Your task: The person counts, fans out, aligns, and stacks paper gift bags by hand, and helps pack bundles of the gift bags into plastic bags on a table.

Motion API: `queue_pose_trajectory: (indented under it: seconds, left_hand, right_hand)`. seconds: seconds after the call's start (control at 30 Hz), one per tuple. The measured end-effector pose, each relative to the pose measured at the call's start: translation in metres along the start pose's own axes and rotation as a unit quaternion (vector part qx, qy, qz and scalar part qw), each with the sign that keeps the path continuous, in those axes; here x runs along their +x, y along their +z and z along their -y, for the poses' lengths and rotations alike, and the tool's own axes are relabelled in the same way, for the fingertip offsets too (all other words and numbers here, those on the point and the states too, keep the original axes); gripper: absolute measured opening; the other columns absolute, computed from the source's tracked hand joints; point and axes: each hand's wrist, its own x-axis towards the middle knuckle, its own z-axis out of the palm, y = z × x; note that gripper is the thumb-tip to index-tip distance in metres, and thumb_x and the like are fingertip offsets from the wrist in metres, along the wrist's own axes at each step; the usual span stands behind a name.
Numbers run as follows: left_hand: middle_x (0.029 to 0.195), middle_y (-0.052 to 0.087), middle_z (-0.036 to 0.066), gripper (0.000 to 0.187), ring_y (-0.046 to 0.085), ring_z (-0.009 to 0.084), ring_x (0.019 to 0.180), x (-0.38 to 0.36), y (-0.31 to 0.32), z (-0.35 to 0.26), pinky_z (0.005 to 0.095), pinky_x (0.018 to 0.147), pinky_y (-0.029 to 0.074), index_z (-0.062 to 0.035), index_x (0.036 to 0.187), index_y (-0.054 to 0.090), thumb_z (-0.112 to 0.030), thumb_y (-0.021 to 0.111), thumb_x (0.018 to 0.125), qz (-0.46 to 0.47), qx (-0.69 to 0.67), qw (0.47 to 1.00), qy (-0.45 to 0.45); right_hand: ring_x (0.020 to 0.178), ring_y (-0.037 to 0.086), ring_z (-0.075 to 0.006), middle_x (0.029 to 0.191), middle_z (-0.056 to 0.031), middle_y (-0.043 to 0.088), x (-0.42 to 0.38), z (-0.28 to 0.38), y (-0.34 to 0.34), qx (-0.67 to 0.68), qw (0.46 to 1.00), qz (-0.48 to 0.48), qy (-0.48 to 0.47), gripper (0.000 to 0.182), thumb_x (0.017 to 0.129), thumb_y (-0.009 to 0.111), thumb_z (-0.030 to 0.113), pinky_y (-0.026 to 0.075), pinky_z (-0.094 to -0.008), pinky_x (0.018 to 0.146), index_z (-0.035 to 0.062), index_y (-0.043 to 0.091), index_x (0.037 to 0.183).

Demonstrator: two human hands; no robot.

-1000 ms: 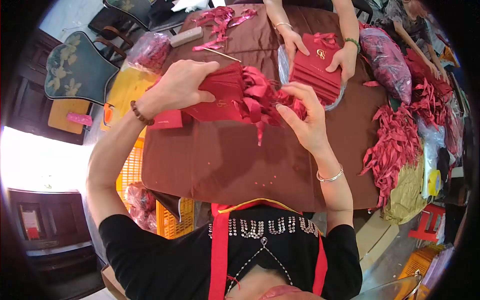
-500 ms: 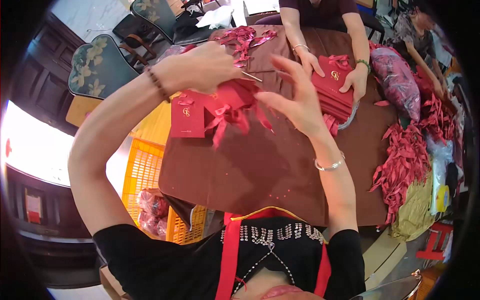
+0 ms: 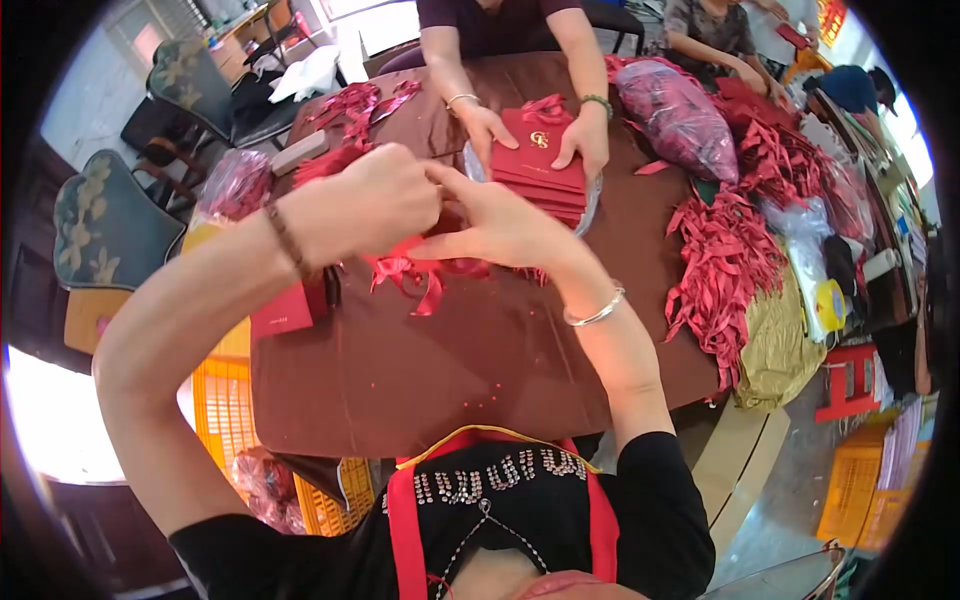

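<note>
My left hand [image 3: 375, 205], a dark bead bracelet at its wrist, is closed in a fist above the table's left part. What it grips is hidden under the fingers. My right hand [image 3: 505, 225], with a silver bangle, meets it from the right, thumb and forefinger apart and the fingertips near the left knuckles. Dark red material shows between the hands. Just beneath them hangs a shiny red ribbon bow [image 3: 400, 270] with loose tails, on red pouches mostly covered by my hands. A flat red pouch [image 3: 282, 315] lies left of them, under my left wrist.
Across the brown-covered table [image 3: 450, 350], a co-worker's hands hold a stack of red pouches [image 3: 540, 150] with gold lettering. Heaps of red ribbon [image 3: 725, 270] and a plastic-wrapped bundle [image 3: 675, 115] lie at the right. A yellow crate [image 3: 225, 400] stands below the left edge.
The view has shifted right, so the table appears further left. My right hand has come in to meet my left. The thin metal stick seen at my left hand is now hidden.
</note>
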Motion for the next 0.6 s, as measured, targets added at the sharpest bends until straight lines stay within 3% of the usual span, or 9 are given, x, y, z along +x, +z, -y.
queue_pose_trajectory:
  seconds: [0.07, 0.1, 0.2, 0.23, 0.3, 0.33, 0.4, 0.53, 0.6]
  left_hand:
    - [0.064, 0.060, 0.007, 0.015, 0.062, 0.0217, 0.064, 0.000, -0.023, -0.004, 0.0337, 0.055, 0.044, -0.0044, 0.070, 0.056, -0.014, 0.064, 0.063, 0.031, 0.012, 0.999, 0.001]
    - [0.064, 0.060, 0.007, 0.014, 0.061, 0.0219, 0.063, 0.001, -0.028, -0.004, 0.0336, 0.055, 0.044, -0.0042, 0.070, 0.056, -0.014, 0.064, 0.063, 0.016, -0.007, 1.000, 0.005]
    - [0.063, 0.060, 0.008, 0.016, 0.059, 0.0228, 0.059, 0.007, -0.027, -0.008, 0.0333, 0.055, 0.044, -0.0036, 0.069, 0.055, -0.013, 0.064, 0.062, -0.030, -0.027, 0.999, 0.020]
    - [0.062, 0.059, 0.008, 0.016, 0.060, 0.0234, 0.060, 0.009, -0.028, -0.010, 0.0335, 0.054, 0.044, -0.0034, 0.069, 0.055, -0.013, 0.064, 0.061, -0.009, -0.035, 0.999, 0.018]
    - [0.060, 0.058, 0.010, 0.013, 0.061, 0.0251, 0.061, 0.014, -0.029, -0.007, 0.0343, 0.052, 0.043, -0.0029, 0.068, 0.055, -0.010, 0.063, 0.060, -0.008, -0.066, 0.997, 0.033]
    - [0.060, 0.058, 0.010, 0.013, 0.061, 0.0251, 0.061, 0.019, -0.030, -0.006, 0.0343, 0.052, 0.043, -0.0029, 0.068, 0.055, -0.010, 0.063, 0.060, -0.008, -0.067, 0.997, 0.034]
    - [0.060, 0.059, 0.011, 0.015, 0.061, 0.0260, 0.063, 0.030, -0.033, -0.004, 0.0352, 0.052, 0.044, -0.0023, 0.069, 0.057, -0.012, 0.064, 0.058, 0.042, -0.052, 0.996, 0.057]
    - [0.061, 0.060, 0.013, 0.020, 0.062, 0.0271, 0.063, 0.056, -0.018, -0.010, 0.0362, 0.054, 0.045, -0.0018, 0.071, 0.060, -0.015, 0.066, 0.056, 0.078, -0.077, 0.990, 0.085]
    - [0.063, 0.061, 0.012, 0.027, 0.062, 0.0292, 0.064, 0.070, -0.011, -0.015, 0.0375, 0.057, 0.047, -0.0019, 0.072, 0.061, -0.021, 0.070, 0.056, 0.094, -0.130, 0.984, 0.083]
  right_hand:
    - [0.110, 0.051, -0.0233, 0.116, -0.0138, 0.054, -0.010, 0.004, -0.024, -0.005, 0.996, 0.061, -0.067, 0.086, 0.069, 0.076, 0.026, 0.035, -0.0330, 0.096, 0.0005, 0.028, 0.135]
    - [0.115, 0.046, -0.0312, 0.125, -0.0214, 0.045, -0.002, -0.008, -0.016, 0.007, 0.989, 0.064, -0.134, 0.083, 0.062, 0.076, 0.043, 0.037, -0.0345, 0.092, -0.0008, 0.042, 0.124]
    - [0.106, 0.051, -0.0304, 0.113, -0.0169, 0.055, -0.020, 0.001, -0.005, -0.002, 0.997, 0.081, -0.015, 0.066, 0.062, 0.076, 0.041, 0.039, -0.0375, 0.087, 0.0001, 0.052, 0.108]
    - [0.106, 0.051, -0.0304, 0.113, -0.0169, 0.055, -0.021, 0.000, -0.002, -0.006, 0.996, 0.083, -0.017, 0.066, 0.062, 0.076, 0.041, 0.039, -0.0375, 0.087, 0.0001, 0.052, 0.108]
    - [0.096, 0.056, -0.0324, 0.101, -0.0172, 0.060, -0.024, -0.005, 0.007, -0.077, 0.994, -0.043, -0.059, 0.060, 0.061, 0.076, 0.039, 0.043, -0.0387, 0.080, 0.0001, 0.055, 0.101]
    - [0.096, 0.056, -0.0324, 0.101, -0.0172, 0.060, -0.028, -0.004, 0.010, -0.076, 0.994, -0.043, -0.058, 0.060, 0.061, 0.076, 0.039, 0.043, -0.0387, 0.080, 0.0001, 0.055, 0.101]
    - [0.078, 0.059, -0.0235, 0.085, -0.0133, 0.062, -0.035, -0.004, 0.012, -0.003, 0.996, -0.076, 0.039, 0.054, 0.062, 0.078, 0.031, 0.044, -0.0322, 0.073, -0.0020, 0.056, 0.098]
    - [0.078, 0.060, -0.0256, 0.085, -0.0152, 0.063, -0.045, -0.036, 0.012, -0.005, 0.996, -0.044, 0.076, 0.050, 0.066, 0.075, 0.026, 0.045, -0.0327, 0.074, -0.0036, 0.055, 0.102]
    - [0.082, 0.063, -0.0308, 0.087, -0.0174, 0.064, -0.054, -0.042, 0.012, 0.014, 0.995, -0.055, 0.083, 0.049, 0.066, 0.072, 0.026, 0.047, -0.0370, 0.074, -0.0043, 0.056, 0.101]
